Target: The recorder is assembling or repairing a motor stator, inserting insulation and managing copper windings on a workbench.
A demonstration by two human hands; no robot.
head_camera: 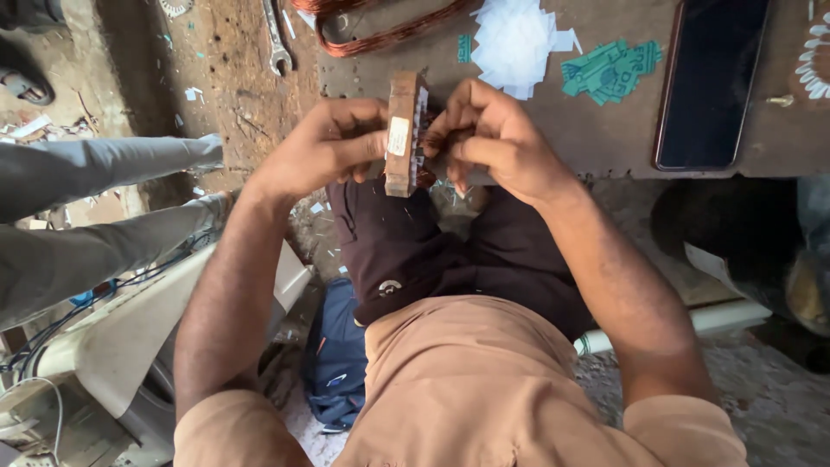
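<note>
I hold a round rust-brown laminated metal core (405, 131) edge-on above my lap, at the near edge of a dark worktable (605, 130). My left hand (324, 145) grips its left side, thumb across the rim beside a small pale sticker. My right hand (488, 134) is curled against its right face, fingertips pinched at the slots where thin white strips show. What the fingertips pinch is too small to tell.
On the table lie a coil of copper wire (380, 30), a pile of white paper slips (516, 39), green paper pieces (609, 71) and a dark phone (711, 82). A spanner (277, 39) lies on the dirty floor. Another person's grey-trousered legs (95, 207) are at left.
</note>
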